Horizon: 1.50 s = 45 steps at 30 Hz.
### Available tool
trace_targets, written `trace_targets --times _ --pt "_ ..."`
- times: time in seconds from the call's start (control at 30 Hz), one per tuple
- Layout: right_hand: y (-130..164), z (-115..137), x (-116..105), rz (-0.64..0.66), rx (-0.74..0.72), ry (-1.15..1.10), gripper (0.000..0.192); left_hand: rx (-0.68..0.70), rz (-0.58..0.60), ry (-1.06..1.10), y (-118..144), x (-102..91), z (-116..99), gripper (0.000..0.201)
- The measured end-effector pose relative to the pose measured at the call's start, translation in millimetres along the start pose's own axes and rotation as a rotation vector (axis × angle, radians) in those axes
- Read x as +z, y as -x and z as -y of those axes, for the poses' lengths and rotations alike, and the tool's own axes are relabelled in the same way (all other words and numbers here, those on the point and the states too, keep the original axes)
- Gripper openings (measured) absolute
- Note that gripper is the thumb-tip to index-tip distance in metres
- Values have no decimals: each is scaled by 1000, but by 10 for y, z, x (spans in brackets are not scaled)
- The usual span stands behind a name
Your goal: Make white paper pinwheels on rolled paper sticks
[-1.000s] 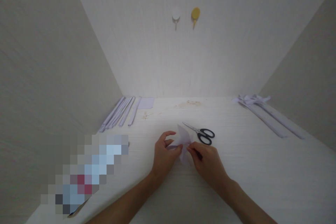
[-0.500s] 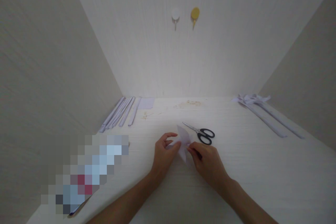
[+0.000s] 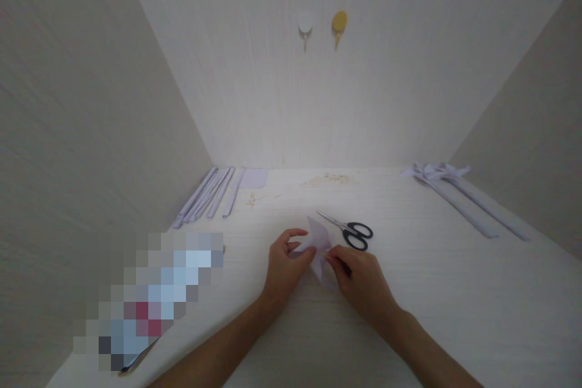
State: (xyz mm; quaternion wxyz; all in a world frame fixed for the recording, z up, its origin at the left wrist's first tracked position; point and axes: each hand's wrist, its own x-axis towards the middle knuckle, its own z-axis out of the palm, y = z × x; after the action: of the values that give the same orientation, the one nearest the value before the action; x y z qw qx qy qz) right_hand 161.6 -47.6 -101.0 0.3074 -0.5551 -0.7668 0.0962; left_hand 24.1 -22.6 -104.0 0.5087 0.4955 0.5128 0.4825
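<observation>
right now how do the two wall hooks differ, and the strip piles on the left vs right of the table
The white hook is pale and nearly blends into the wall; the yellow hook stands out and hangs to its right. The left strips lie straight and side by side; the right strips cross and bunch into a tangle at the far end. Both hooks hang at one height with nothing on them; both piles are pale lilac paper.

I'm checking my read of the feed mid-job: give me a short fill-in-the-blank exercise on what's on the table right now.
1. Both the left hand and the right hand pinch one small folded piece of ____.
2. The scissors lying just beyond the hands have ____ handles.
3. On the back wall, the hook beside the white hook is ____.
4. The folded paper strips lie at the table's far ____ corner.

Missing words: paper; black; yellow; left
</observation>
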Motion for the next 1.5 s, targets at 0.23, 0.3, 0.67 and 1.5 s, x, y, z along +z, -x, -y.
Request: trace_targets --times 0.23,0.3,0.67,1.5 --pt "2 3 1 14 7 18 18 20 6 -21 2 13 23 37" --pt "3 3 0 13 7 30 18 9 12 -22 4 16 15 39" --pt "-8 18 -20 20 12 27 19 20 28 -28 25 23 -15 38" --pt "23 71 22 -188 -218 137 21 149 -40 -64 76 40 29 34"
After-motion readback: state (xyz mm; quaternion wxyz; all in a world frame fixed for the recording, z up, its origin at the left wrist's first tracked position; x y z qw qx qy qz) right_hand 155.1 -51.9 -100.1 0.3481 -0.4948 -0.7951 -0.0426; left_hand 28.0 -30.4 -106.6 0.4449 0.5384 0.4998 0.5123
